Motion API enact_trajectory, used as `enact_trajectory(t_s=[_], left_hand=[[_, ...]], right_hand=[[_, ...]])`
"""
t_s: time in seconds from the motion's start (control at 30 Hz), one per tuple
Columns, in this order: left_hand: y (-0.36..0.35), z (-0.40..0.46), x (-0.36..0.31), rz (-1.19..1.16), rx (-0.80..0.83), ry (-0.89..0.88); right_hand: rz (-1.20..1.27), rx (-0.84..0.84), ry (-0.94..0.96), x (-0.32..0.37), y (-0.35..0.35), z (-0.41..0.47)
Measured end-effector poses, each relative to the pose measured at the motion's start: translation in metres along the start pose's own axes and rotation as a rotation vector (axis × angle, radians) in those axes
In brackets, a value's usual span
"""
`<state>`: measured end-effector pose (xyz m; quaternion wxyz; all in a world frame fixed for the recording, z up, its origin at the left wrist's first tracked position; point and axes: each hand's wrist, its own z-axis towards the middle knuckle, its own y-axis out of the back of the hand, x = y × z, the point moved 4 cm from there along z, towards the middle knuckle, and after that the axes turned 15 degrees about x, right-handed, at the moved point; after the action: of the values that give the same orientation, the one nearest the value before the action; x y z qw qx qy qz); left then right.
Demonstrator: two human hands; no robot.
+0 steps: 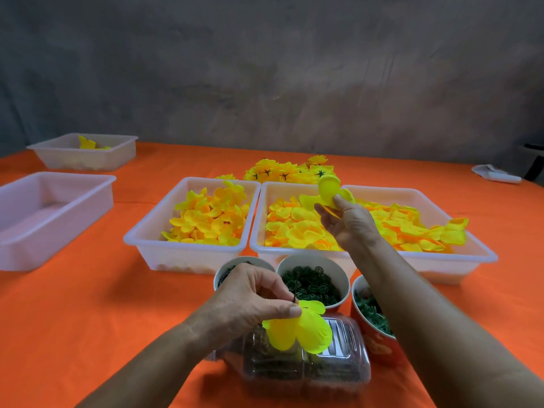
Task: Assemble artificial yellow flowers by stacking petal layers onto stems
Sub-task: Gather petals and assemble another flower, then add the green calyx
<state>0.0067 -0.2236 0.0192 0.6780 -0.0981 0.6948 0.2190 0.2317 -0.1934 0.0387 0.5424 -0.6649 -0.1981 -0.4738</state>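
Petals [300, 328] of bright yellow, already threaded on a dark stem tip [295, 301], hang low in the middle above a clear plastic container [306, 366], pinched between thumb and curled fingers of the left hand [250, 301]. The right hand [347, 219] is raised over the middle petal tray [259, 219], its fingertips pinching a loose yellow petal layer [329, 189]. Cups of green parts [312, 282] stand between the hands on the orange tablecloth [88, 319], with finished flowers [282, 172] heaped behind the trays.
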Motion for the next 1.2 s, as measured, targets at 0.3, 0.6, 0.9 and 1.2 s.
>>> enact_trajectory(t_s=[0.3, 0.6, 0.9, 1.2], left_hand=[[-0.002, -0.005, -0.005, 0.024, -0.014, 0.006], [-0.001, -0.009, -0.013, 0.117, -0.061, 0.015], [0.017, -0.013, -0.048, -0.067, -0.161, -0.063], [0.007, 0.002, -0.065, -0.332, -0.160, -0.060]], right_hand=[[-0.056, 0.246, -0.086, 0.001, -0.025, -0.055], [-0.087, 0.281, 0.008, 0.013, -0.028, -0.094], [-0.147, 0.323, 0.136, 0.023, -0.036, -0.111], [-0.289, 0.428, 0.110, 0.030, -0.069, -0.129]])
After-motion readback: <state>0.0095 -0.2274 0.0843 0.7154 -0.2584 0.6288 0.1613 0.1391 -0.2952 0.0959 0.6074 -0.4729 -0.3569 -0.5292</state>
